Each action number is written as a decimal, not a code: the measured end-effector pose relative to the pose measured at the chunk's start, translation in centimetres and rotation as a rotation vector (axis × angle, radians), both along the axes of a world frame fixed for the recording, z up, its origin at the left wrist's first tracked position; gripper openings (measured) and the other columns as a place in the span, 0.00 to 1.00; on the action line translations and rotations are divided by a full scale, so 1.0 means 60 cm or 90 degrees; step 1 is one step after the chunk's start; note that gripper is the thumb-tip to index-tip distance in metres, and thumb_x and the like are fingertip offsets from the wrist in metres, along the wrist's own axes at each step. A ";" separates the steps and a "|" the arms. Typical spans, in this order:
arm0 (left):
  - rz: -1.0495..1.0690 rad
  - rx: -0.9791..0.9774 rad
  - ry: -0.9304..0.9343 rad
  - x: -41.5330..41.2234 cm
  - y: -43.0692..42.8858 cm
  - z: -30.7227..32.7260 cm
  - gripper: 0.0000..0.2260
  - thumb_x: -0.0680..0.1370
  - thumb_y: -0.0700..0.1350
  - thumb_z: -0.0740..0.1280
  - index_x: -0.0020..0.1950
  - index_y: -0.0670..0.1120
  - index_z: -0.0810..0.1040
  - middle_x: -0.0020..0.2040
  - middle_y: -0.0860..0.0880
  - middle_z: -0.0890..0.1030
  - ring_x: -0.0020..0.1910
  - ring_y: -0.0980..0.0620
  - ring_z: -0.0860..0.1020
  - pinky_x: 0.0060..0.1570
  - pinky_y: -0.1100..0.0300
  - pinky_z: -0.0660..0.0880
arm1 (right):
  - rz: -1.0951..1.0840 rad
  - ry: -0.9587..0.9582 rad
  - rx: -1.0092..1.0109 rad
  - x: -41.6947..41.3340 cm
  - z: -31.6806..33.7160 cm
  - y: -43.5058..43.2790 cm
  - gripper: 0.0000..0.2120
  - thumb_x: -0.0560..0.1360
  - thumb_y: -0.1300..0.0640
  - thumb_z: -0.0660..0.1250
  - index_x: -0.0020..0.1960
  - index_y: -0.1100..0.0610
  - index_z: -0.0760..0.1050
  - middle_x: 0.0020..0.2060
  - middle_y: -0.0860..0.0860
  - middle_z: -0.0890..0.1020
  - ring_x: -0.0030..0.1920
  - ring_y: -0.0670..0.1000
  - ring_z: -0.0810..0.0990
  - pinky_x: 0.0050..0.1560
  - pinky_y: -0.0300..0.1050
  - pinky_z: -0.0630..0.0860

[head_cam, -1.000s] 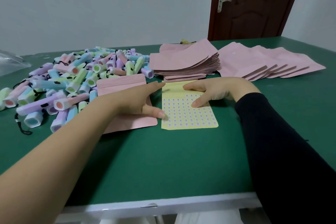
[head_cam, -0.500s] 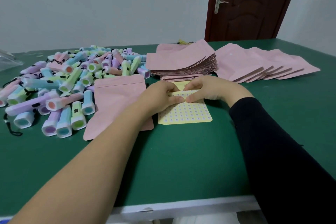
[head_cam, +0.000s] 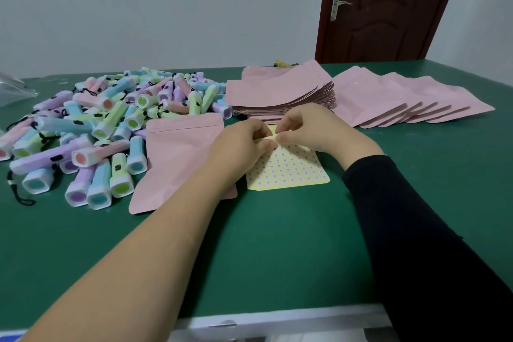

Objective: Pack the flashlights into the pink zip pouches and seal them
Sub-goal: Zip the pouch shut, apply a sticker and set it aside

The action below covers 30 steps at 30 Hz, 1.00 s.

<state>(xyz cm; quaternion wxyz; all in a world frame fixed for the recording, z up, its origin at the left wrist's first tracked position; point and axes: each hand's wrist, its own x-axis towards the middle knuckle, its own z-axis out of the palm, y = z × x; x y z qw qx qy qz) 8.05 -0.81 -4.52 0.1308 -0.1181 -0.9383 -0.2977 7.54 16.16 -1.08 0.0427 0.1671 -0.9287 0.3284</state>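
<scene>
- Surface: green table [head_cam: 277, 244], with a white front edge [head_cam: 277, 316] at 6 o'clock.
- Room: grey wall [head_cam: 166, 8] across the back; brown door [head_cam: 388, 8] at 1 o'clock, with a silver handle [head_cam: 336, 6].
- Flashlights [head_cam: 97, 125]: pastel heap at 9–10 o'clock from the hands, none bagged.
- Single pink pouch [head_cam: 177, 158] lies flat between the heap and the yellow sticker sheet [head_cam: 291, 172], partly under the left forearm.
- Pouch stack [head_cam: 277, 94] at 12 o'clock from the hands; fanned row of pouches [head_cam: 402, 100] at 2 o'clock.
- Left hand [head_cam: 238, 144]: fingers curled, pinching the sticker sheet's lifted far edge.
- Right hand [head_cam: 313, 127]: fingers curled, pinching the same edge; fingertips meet the left's.
- Clear plastic bag [head_cam: 14, 88] at the 9 o'clock edge of the view.
</scene>
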 end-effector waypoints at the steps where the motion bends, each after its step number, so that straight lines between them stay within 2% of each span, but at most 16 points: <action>1: 0.001 0.002 0.000 0.000 0.000 0.000 0.05 0.76 0.53 0.70 0.49 0.55 0.76 0.44 0.58 0.79 0.46 0.55 0.77 0.42 0.59 0.71 | -0.003 0.008 0.007 0.000 0.001 -0.001 0.04 0.71 0.55 0.73 0.40 0.47 0.80 0.41 0.42 0.81 0.45 0.44 0.79 0.46 0.43 0.76; 3: 0.005 0.002 0.002 0.001 -0.001 0.001 0.05 0.76 0.53 0.70 0.50 0.55 0.78 0.46 0.58 0.79 0.47 0.56 0.77 0.39 0.60 0.69 | -0.004 0.016 0.017 0.000 0.004 -0.001 0.05 0.72 0.56 0.73 0.41 0.47 0.80 0.43 0.44 0.82 0.46 0.45 0.79 0.49 0.45 0.77; 6: 0.007 0.001 0.003 0.002 0.000 0.002 0.07 0.77 0.53 0.70 0.52 0.53 0.79 0.47 0.57 0.81 0.48 0.55 0.78 0.43 0.59 0.71 | -0.005 0.017 0.006 0.002 0.007 0.001 0.06 0.72 0.57 0.73 0.40 0.47 0.80 0.43 0.45 0.83 0.47 0.46 0.80 0.51 0.45 0.78; 13: 0.009 -0.010 0.010 0.005 0.002 0.004 0.09 0.77 0.54 0.69 0.54 0.52 0.80 0.50 0.56 0.82 0.50 0.54 0.78 0.48 0.57 0.75 | -0.003 0.023 -0.037 0.002 0.006 0.000 0.08 0.72 0.57 0.73 0.38 0.47 0.79 0.40 0.42 0.82 0.44 0.42 0.79 0.42 0.39 0.73; 18: -0.003 0.020 0.002 0.007 0.001 0.006 0.12 0.77 0.54 0.70 0.57 0.51 0.79 0.51 0.58 0.81 0.51 0.57 0.78 0.52 0.58 0.74 | -0.003 0.008 -0.196 0.002 0.011 -0.003 0.05 0.76 0.54 0.70 0.42 0.45 0.80 0.43 0.41 0.83 0.47 0.39 0.79 0.47 0.36 0.73; 20: -0.003 0.069 0.018 0.008 0.000 0.013 0.14 0.77 0.54 0.70 0.59 0.51 0.79 0.51 0.59 0.79 0.50 0.59 0.76 0.50 0.62 0.71 | 0.005 -0.011 -0.253 0.005 0.012 -0.010 0.07 0.77 0.55 0.69 0.42 0.44 0.80 0.43 0.40 0.82 0.47 0.37 0.78 0.45 0.32 0.70; 23: 0.038 0.130 0.050 0.009 -0.007 0.024 0.11 0.78 0.53 0.69 0.57 0.50 0.81 0.48 0.60 0.77 0.49 0.61 0.74 0.49 0.64 0.67 | 0.008 -0.036 -0.276 0.010 0.010 -0.026 0.09 0.79 0.52 0.65 0.43 0.44 0.81 0.46 0.39 0.83 0.49 0.35 0.77 0.44 0.29 0.67; 27: 0.100 0.069 0.044 0.011 -0.015 0.027 0.08 0.80 0.51 0.66 0.55 0.51 0.82 0.47 0.56 0.79 0.48 0.54 0.75 0.45 0.59 0.68 | -0.024 -0.061 -0.277 0.013 0.008 -0.042 0.15 0.81 0.46 0.58 0.43 0.43 0.82 0.41 0.35 0.82 0.43 0.28 0.77 0.42 0.30 0.67; 30: 0.107 0.052 0.030 0.013 -0.017 0.029 0.09 0.80 0.51 0.65 0.55 0.51 0.82 0.51 0.53 0.82 0.50 0.51 0.77 0.48 0.57 0.72 | -0.025 -0.078 -0.292 0.012 0.002 -0.049 0.15 0.81 0.45 0.59 0.44 0.45 0.82 0.46 0.40 0.84 0.51 0.38 0.80 0.45 0.36 0.70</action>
